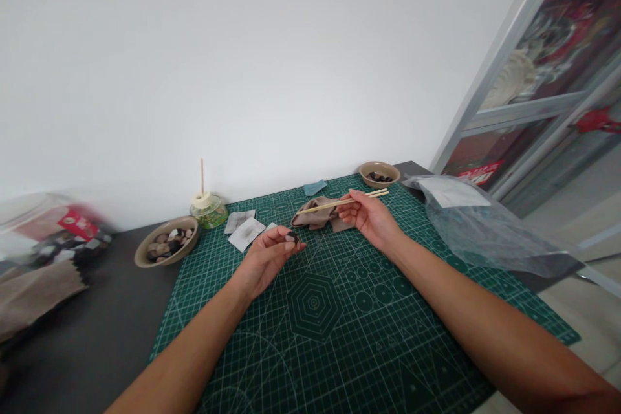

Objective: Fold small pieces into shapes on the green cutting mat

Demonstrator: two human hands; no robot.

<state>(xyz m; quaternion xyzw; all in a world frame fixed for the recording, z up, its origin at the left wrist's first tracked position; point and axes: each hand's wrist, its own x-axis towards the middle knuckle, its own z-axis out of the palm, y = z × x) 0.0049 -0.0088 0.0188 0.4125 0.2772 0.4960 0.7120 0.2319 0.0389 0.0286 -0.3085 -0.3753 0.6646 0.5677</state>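
Between the thumb and fingers of my left hand (272, 255) is a small dark stone (292, 237), held above the green cutting mat (315, 362). My right hand (366, 213) grips a pair of pale wooden chopsticks (323, 206), their tips pointing left, over a crumpled brown cloth (315, 218). Behind my left hand, white paper squares (246, 233) with grey smudges lie on the mat. At the mat's left edge is a tan bowl (141, 254) of brown, black and pale stones. Another tan bowl (380, 167) with dark pieces stands at the back right.
A glass jar (208, 212) with an upright stick stands near the wall, and a blue scrap (315, 188) lies at the back. Clear plastic (480, 233) covers the right edge. At far left are a bag of stones (72, 239) and a brown cloth piece (39, 294).
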